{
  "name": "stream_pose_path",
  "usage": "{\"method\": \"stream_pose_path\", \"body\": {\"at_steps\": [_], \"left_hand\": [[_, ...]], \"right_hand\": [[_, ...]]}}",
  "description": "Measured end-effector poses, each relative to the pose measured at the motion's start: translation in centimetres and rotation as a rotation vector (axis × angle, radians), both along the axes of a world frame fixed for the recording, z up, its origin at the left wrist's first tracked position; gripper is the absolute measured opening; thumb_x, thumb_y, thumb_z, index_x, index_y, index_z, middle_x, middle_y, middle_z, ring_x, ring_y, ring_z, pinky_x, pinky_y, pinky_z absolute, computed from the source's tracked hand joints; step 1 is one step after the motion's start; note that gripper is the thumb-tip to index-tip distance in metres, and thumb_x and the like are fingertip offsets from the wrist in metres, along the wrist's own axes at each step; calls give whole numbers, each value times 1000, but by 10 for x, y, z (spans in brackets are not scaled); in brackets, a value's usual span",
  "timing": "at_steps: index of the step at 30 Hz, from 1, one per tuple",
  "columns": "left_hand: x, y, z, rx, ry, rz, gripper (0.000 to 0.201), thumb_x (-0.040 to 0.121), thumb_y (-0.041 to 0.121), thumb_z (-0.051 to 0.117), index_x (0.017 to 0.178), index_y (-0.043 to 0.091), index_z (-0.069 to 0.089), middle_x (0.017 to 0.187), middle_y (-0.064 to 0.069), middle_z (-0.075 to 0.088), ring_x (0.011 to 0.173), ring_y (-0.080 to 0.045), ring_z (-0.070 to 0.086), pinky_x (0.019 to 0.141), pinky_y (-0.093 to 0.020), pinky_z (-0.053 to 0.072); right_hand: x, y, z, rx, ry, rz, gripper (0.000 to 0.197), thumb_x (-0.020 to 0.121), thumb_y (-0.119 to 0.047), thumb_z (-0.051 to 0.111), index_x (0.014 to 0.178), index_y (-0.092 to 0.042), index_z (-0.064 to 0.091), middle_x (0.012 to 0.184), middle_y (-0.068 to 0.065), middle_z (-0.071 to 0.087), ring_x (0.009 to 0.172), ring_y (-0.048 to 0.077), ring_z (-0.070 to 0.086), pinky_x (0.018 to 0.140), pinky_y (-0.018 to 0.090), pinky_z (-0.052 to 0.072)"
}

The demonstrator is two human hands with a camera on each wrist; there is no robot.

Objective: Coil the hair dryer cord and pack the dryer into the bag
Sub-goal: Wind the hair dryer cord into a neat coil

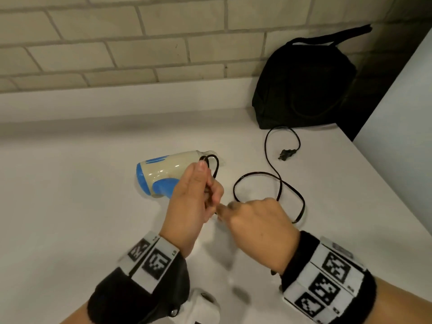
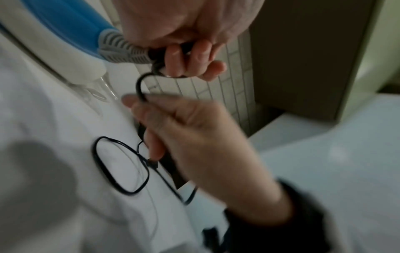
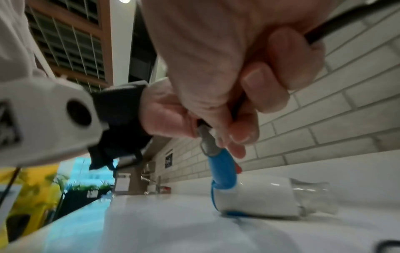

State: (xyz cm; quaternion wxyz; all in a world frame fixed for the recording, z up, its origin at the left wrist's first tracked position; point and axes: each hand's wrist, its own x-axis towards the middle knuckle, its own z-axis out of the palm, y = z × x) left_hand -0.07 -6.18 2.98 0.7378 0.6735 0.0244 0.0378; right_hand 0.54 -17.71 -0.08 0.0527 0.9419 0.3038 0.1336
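Observation:
A cream and blue hair dryer (image 1: 161, 171) lies on its side on the white counter (image 1: 70, 206). My left hand (image 1: 203, 188) grips a small loop of the black cord (image 1: 268, 177) at the end of the blue handle (image 3: 223, 169), by the grey strain relief (image 2: 121, 51). Just to its right, my right hand (image 1: 236, 210) pinches the cord a little further along. The rest of the cord lies in loose loops on the counter and ends in the plug (image 1: 286, 154). A black bag (image 1: 304, 85) stands at the back right against the wall.
A tiled wall (image 1: 117, 43) runs along the back of the counter. A white panel (image 1: 397, 113) rises at the right, beside the bag. The counter edge curves off at the right front.

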Motion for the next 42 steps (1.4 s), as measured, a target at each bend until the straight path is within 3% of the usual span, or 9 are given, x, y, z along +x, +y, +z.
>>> {"method": "stream_pose_path", "body": {"at_steps": [5, 8, 16, 20, 24, 27, 31, 34, 42], "left_hand": [[-4, -3, -7, 159, -87, -33, 32, 84, 39, 31, 66, 14, 40, 45, 6, 52, 37, -3, 39, 42, -10, 35], [-3, -3, -10, 241, -94, -55, 32, 90, 34, 28, 66, 17, 41, 54, 6, 52, 43, -2, 42, 44, -8, 37], [4, 1, -21, 469, -211, -149, 38, 87, 55, 28, 66, 26, 40, 55, 10, 53, 54, -6, 50, 57, -20, 43], [2, 6, -31, 644, -253, -183, 35, 79, 57, 17, 63, 31, 34, 51, 9, 41, 51, -12, 43, 54, -33, 39], [2, 5, -24, 387, -106, -271, 43, 90, 53, 29, 57, 26, 37, 39, 10, 40, 38, -5, 35, 43, -14, 30], [4, 6, -8, 229, 7, -400, 40, 78, 48, 29, 53, 17, 35, 32, 7, 34, 32, -2, 26, 38, -9, 23], [11, 12, -5, 174, 83, -467, 50, 81, 57, 30, 43, 25, 37, 28, 9, 27, 31, -2, 21, 37, -14, 22], [17, 15, -5, 106, 150, -541, 61, 83, 60, 25, 41, 25, 54, 30, 11, 27, 26, -5, 25, 38, -17, 33], [31, 13, 9, -174, 223, -445, 43, 85, 44, 33, 49, 20, 39, 33, 11, 25, 25, -2, 17, 33, -15, 22]], "right_hand": [[1, -4, 12, 50, 39, 114, 20, 60, -27, 78, 53, -27, 59, 43, -9, 57, 32, 14, 52, 50, 17, -6], [3, -9, 14, 211, 155, 168, 22, 78, -41, 52, 62, -28, 62, 49, -12, 61, 36, 13, 55, 48, 12, -1], [10, -13, 14, 450, 215, 236, 39, 71, -55, 45, 58, -24, 64, 38, -6, 57, 33, 15, 52, 33, 21, 36], [13, -20, 30, 469, 196, 282, 39, 63, -62, 52, 58, -23, 48, 35, -11, 45, 35, 5, 30, 40, 16, 29], [30, -30, 46, 424, 275, 223, 52, 60, -73, 40, 92, -32, 38, 44, -20, 26, 37, -1, 24, 41, 17, 25], [41, -32, 46, 358, 309, 235, 61, 66, -77, 24, 111, -38, 40, 56, -23, 44, 48, 3, 42, 45, 23, 33], [46, -28, 31, 546, 563, 354, 53, 79, -68, 26, 93, -27, 56, 81, -14, 55, 74, 2, 51, 59, 24, 46], [49, -22, 29, 947, 1012, 229, 32, 88, -41, 42, 71, -24, 63, 52, -7, 60, 48, 3, 53, 47, 16, 45], [58, 1, 25, 1258, 981, 135, 37, 76, -48, 39, 57, -18, 44, 31, -7, 42, 35, 7, 35, 41, 23, 32]]}}
